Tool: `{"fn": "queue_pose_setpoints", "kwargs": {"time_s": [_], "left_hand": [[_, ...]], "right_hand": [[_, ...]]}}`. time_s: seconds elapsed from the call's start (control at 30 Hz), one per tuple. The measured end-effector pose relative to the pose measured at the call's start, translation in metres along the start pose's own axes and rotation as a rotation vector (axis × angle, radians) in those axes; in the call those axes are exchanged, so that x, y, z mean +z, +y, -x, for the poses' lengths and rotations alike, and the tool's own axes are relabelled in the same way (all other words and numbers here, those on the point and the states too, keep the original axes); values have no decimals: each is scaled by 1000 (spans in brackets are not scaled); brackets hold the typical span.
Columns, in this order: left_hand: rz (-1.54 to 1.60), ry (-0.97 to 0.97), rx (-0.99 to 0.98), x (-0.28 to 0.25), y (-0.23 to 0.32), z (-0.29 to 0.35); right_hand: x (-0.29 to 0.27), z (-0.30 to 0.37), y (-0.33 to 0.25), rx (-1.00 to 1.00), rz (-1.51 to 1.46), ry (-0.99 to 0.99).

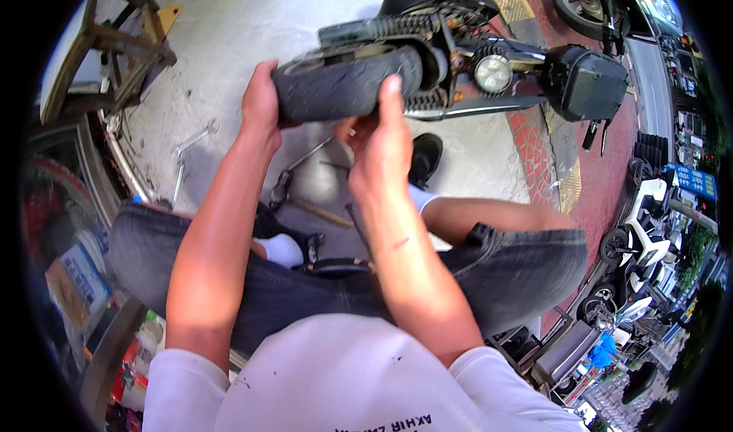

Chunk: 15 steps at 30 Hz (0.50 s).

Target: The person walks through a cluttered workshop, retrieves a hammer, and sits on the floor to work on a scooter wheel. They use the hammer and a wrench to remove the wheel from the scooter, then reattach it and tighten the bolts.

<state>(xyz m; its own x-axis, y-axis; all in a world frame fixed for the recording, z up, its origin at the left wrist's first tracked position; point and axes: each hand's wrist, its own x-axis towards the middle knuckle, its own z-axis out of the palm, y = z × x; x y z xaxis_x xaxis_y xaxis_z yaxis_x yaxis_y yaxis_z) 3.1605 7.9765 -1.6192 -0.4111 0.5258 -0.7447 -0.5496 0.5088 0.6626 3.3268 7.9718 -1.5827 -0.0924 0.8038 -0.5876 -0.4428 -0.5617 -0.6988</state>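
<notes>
A black wheel (343, 84) with a treaded tyre sits between spring shock absorbers (389, 25) of a scooter that appears to lie on its side. My left hand (262, 103) grips the tyre's left end, fingers partly hidden behind it. At the right end, my right hand (384, 145) presses its thumb on the tread while its fingers curl underneath. Right of the wheel are a round headlight (492, 73) and a black box-like part (586, 83). On the floor below the tyre lies a hammer-like tool (281, 187), near a wooden handle (321, 212).
Two wrenches (197, 136) lie on the concrete floor at left. A wooden stand (126, 46) is at the upper left, above a glass-fronted case (57, 203). My shoe (425, 159) is close to my right hand. Parked scooters (645, 226) line the right side.
</notes>
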Motion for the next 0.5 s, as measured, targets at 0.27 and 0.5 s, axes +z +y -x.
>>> {"fn": "queue_pose_setpoints", "kwargs": {"time_s": [0.27, 0.5], "left_hand": [[-6, -6, -14, -12, -9, -4], [-57, 95, 1, -31, -14, 1]], "right_hand": [[-13, 4, -11, -18, 25, 56], [-28, 5, -6, -67, 62, 168]]}}
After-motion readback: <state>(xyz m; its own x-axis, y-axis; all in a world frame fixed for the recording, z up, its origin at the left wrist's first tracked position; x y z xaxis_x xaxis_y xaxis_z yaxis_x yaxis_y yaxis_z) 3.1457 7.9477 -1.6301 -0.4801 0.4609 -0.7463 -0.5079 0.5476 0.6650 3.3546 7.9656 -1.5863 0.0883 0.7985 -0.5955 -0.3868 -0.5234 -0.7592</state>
